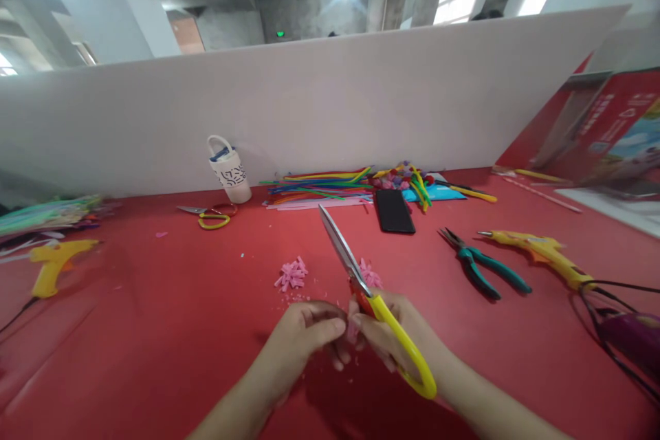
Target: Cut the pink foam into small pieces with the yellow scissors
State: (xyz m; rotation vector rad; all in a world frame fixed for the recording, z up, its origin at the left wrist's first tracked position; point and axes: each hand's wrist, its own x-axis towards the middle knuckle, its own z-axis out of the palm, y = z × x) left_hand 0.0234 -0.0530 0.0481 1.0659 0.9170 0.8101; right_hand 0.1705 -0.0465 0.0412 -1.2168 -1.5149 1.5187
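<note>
Scissors [399,340] with yellow handles lie in my right hand [407,330], their blades closed and pointing away to the upper left. The fingertips of that hand also pinch a small pink strip [353,326]. Right beside it, my left hand [304,333] is curled with thumb and forefinger together; what it holds, if anything, is too small to make out. Beyond the hands are a small pile of cut pink pieces [292,273] and a second pink pile [370,273], partly hidden by the scissors. Tiny pink scraps are scattered around my fingers.
On the red table [180,330] lie pliers [477,265], glue guns [541,251] [56,261], a black phone [394,212] and other scissors [211,216]. Coloured pipe cleaners [320,185] and a white cup in a carrier [229,172] stand before a white partition [309,110].
</note>
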